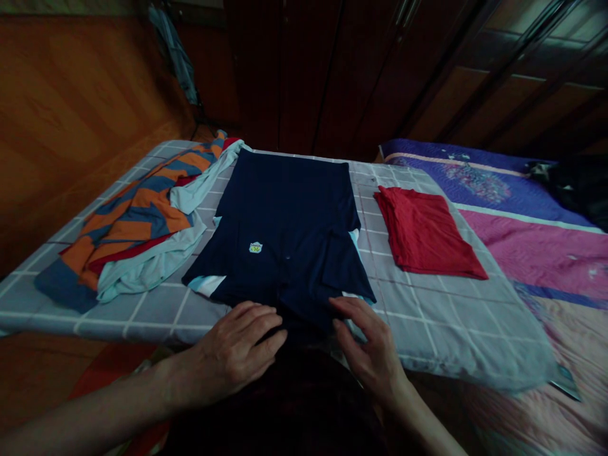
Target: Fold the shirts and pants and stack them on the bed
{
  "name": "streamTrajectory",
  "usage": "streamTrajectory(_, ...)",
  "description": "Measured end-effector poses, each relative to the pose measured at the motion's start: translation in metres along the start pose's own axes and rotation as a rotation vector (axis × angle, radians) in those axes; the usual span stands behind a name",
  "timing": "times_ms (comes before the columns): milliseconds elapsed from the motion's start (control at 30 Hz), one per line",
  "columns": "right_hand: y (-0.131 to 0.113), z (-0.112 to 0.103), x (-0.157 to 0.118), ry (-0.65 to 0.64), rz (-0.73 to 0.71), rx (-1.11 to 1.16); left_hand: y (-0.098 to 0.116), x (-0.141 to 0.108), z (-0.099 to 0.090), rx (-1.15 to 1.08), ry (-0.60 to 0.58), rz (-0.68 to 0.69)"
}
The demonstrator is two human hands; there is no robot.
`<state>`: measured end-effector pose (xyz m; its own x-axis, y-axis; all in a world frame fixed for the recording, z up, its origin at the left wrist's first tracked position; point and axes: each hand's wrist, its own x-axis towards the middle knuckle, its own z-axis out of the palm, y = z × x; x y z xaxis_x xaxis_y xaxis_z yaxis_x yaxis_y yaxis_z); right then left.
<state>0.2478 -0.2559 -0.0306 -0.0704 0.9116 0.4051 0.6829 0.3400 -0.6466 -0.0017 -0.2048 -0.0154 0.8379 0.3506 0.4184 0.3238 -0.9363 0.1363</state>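
Note:
A dark navy shirt (289,209) with a small badge and light blue and white sleeve trim lies spread out, its collar end at the near edge of the covered table. At the shirt's near left my left hand (242,345) rests with curved fingers, the thumb a little apart from them. Near the collar's right side is my right hand (363,335), its thumb and forefinger on or just over the cloth, a gap between them. Neither hand shows any cloth gripped. The shirt's near edge is dark and hard to make out.
Left of the shirt lies a loose pile of orange and blue striped cloth (142,206) with pale and red garments. A folded red cloth (427,231) is on the right of the checked cover (456,323). Beyond are a purple and pink bedspread (513,237) and dark cabinets (304,76).

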Motion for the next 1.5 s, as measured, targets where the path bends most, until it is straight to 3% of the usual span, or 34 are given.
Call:
streamTrajectory(233,0.009,0.010,0.004,-0.021,0.023,-0.040,0.024,0.026,0.024,0.010,0.124,-0.122)
streamTrajectory(400,0.007,0.016,0.005,0.033,0.071,-0.031,0.026,0.038,0.038,0.057,0.117,-0.278)
streamTrajectory(533,0.007,0.019,0.005,0.064,0.069,-0.021,0.025,0.043,0.039,0.037,0.153,-0.320)
streamTrajectory(667,0.008,0.019,0.004,0.086,0.058,-0.003,0.028,0.038,0.033,-0.165,0.314,-0.283)
streamTrajectory(767,0.007,0.016,0.003,0.064,0.042,0.012,0.030,0.032,0.028,-0.300,0.347,-0.290)
streamTrajectory(867,0.005,0.010,0.000,-0.031,-0.004,-0.007,0.033,0.026,0.028,-0.321,0.284,-0.264)
streamTrajectory(1000,0.001,0.005,-0.007,-0.182,-0.085,-0.146,0.033,0.021,0.024,-0.335,0.086,-0.061)
streamTrajectory(1067,-0.002,0.003,-0.011,-0.239,-0.108,-0.201,0.029,0.019,0.016,-0.377,0.072,-0.023)
streamTrajectory(1233,-0.012,0.001,-0.014,-0.246,-0.135,-0.198,0.008,0.012,0.000,-0.194,0.239,-0.260)
streamTrajectory(1367,-0.021,0.009,-0.003,-0.136,-0.175,-0.116,-0.004,0.008,0.014,0.065,0.139,-0.432)
streamTrajectory(1500,-0.027,0.028,0.011,-0.093,-0.139,-0.081,-0.008,0.010,0.030,0.147,0.075,-0.519)
